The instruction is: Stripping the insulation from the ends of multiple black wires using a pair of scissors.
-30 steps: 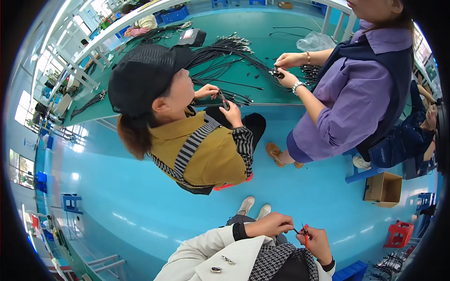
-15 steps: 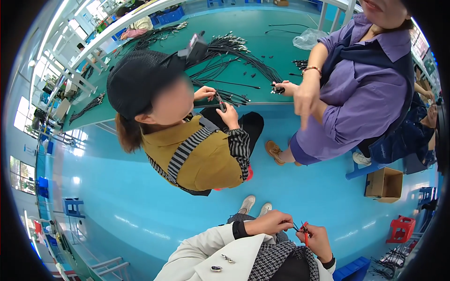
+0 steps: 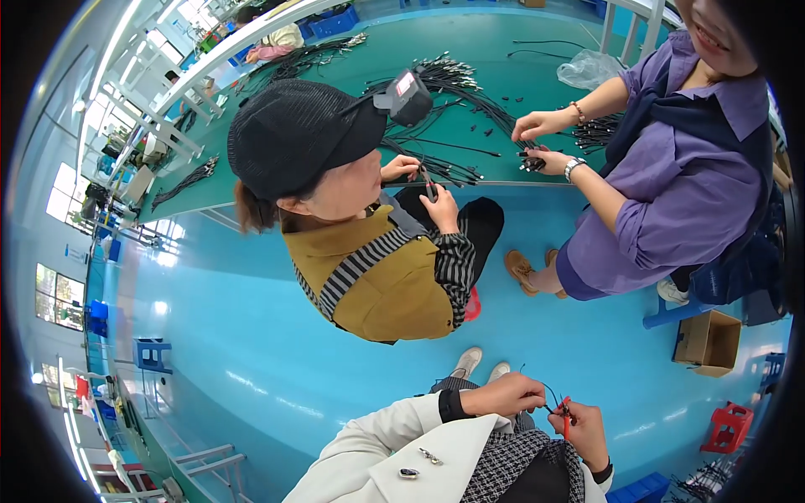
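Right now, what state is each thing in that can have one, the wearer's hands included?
Left hand: pinching a black cable
Black cable: held, curved
Right hand: closed around a red-handled tool
Red-handled tool: held; open or shut, too small to tell
Capped co-worker's pliers: held
Table cables: bunched
Plastic bag: crumpled, on the green table
Cardboard box: open
Red stool at right: unoccupied
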Demonstrator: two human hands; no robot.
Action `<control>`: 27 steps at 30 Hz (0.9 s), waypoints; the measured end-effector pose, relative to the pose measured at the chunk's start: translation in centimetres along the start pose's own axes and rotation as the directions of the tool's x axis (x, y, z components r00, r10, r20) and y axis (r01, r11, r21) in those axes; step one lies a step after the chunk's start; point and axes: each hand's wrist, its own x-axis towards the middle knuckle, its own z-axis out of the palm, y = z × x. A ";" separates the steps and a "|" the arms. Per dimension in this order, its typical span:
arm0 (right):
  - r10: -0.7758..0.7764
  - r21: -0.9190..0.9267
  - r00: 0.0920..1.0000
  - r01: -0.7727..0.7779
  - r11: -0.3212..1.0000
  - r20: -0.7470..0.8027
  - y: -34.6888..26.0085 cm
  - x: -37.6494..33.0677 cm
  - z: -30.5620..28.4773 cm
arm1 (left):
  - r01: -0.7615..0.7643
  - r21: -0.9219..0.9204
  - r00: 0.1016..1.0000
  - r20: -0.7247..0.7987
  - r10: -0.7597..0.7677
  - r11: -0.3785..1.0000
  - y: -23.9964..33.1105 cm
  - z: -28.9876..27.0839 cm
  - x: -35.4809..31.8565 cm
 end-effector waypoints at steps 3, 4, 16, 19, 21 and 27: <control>0.029 -0.004 1.000 -0.029 1.000 -0.012 0.3 -0.1 -0.4 | -0.006 -0.014 1.000 0.006 0.006 1.000 0.0 0.0 0.3; 0.010 0.011 0.999 -0.010 1.000 -0.053 0.4 0.0 -0.7 | -0.009 -0.020 1.000 0.004 0.009 1.000 0.1 -0.1 0.3; 0.121 0.169 0.984 -0.142 0.975 0.133 -2.6 6.7 1.2 | -0.188 -0.244 0.970 -0.199 0.141 0.951 -0.8 -2.4 -0.7; 0.057 0.196 0.988 -0.085 0.977 0.147 -3.4 9.3 2.7 | -0.037 -0.539 0.975 -0.205 -0.088 0.842 -1.5 -4.9 -0.7; 0.048 0.141 0.973 -0.081 0.987 0.224 -4.5 11.6 3.6 | -0.029 -0.602 0.982 -0.165 -0.089 0.798 -1.7 -6.9 -0.2; 0.041 0.336 0.916 -0.187 0.923 0.398 -7.4 16.7 3.6 | -0.132 -0.851 0.978 -0.194 -0.072 0.508 -4.7 -10.6 1.8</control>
